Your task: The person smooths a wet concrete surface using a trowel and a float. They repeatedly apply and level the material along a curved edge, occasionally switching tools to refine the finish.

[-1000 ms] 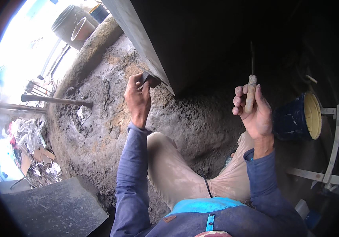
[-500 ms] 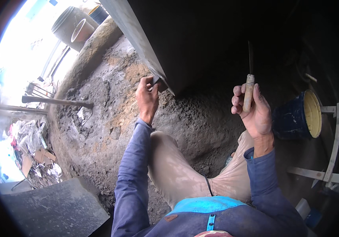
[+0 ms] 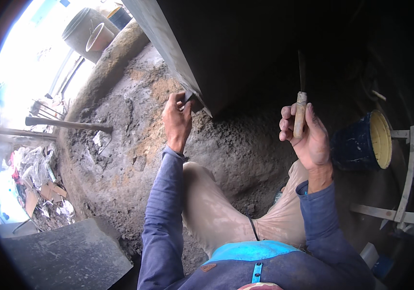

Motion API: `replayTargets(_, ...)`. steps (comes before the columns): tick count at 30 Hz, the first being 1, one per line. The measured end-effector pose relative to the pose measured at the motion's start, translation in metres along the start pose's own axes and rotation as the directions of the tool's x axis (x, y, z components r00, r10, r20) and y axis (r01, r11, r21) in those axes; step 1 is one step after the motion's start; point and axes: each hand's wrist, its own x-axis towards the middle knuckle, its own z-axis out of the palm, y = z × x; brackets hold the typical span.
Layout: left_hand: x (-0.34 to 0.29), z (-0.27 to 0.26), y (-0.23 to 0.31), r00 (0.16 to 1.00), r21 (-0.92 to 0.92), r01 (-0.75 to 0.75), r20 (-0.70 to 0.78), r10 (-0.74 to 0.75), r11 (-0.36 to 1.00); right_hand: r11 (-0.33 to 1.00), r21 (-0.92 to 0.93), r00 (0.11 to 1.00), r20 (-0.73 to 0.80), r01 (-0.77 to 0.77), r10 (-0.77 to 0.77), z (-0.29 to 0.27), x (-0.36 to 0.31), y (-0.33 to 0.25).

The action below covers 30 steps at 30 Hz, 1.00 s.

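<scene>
My right hand [image 3: 312, 140] is closed around the pale, worn handle of a knife [image 3: 301, 113], whose narrow dark blade points up and away from me. My left hand [image 3: 177, 126] pinches a small flat grey piece [image 3: 186, 97] between thumb and fingers. That piece lies against the lower corner of a large dark panel [image 3: 178, 58] with a lighter grey edge, which slants in from above. Whether the piece is separate from the panel I cannot tell. The panel's face is mostly lost in shadow.
Rough, lumpy earth [image 3: 120, 159] spreads between and left of my legs. A dark bucket [image 3: 356, 142] with a yellow inside lies tipped at the right, beside a pale frame [image 3: 412, 174]. At the left are a wooden-handled tool [image 3: 69, 123], litter [image 3: 35, 169] and a flat grey sheet [image 3: 67, 256].
The knife and my right hand have shifted slightly left, the blade tip tilting a little left. My left hand has moved slightly left, keeping its pinch at the panel's corner.
</scene>
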Motion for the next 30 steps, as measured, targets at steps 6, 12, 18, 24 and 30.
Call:
replayTargets(6,0.030,-0.060,0.051,0.985,-0.043,-0.085,-0.154,0.077,0.995,0.999,-0.039,1.000,0.004,0.001,-0.001,-0.002,0.002,0.005)
replayTargets(12,-0.017,-0.101,0.059,0.956,-0.770,0.076,-0.123,-0.265,0.633,0.859,-0.504,0.992,-0.126,-0.086,0.026,0.002,0.013,0.022)
replayTargets(18,-0.079,-0.017,0.135,0.896,-0.924,0.383,0.372,-0.244,-0.002,0.900,-0.388,0.979,-0.032,-0.198,0.202,0.006,0.017,0.040)
replayTargets(24,-0.102,0.001,0.145,0.950,-0.950,0.310,0.308,-0.053,0.046,0.912,-0.279,0.953,-0.043,-0.300,0.300,0.007,0.002,0.020)
replayTargets(30,-0.098,-0.005,0.135,0.983,-0.772,-0.117,0.001,0.185,0.624,0.922,-0.186,0.902,0.214,-0.338,0.374,-0.014,-0.001,0.015)
